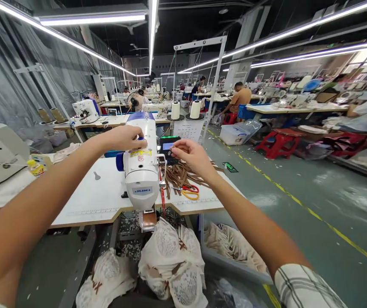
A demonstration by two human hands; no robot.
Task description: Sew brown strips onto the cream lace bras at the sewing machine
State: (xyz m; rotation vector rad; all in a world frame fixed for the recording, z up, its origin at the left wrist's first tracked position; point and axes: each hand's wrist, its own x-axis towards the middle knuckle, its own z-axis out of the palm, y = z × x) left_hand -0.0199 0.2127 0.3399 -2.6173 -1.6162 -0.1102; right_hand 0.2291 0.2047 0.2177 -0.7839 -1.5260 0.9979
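My left hand [125, 137] reaches over the top of the white sewing machine [142, 175], its curled fingers at a small blue part near the yellow label. Beside the machine's right side, my right hand [189, 154] is raised with thumb and fingertips pinched together in front of a small display [167, 146]; whatever is between them is too small to name. Below that hand lies a pile of brown strips [180, 173], with red-and-orange scissors [190, 192] at its near edge. White lace garments [172, 261] with brown bows hang below the machine.
A plastic bin [234, 267] of pale garments stands right of the hanging pieces. Two thread cones [195, 110] stand behind the machine. A small grey piece [97, 176] lies on the white table [83, 196]. People sit at other machines farther back.
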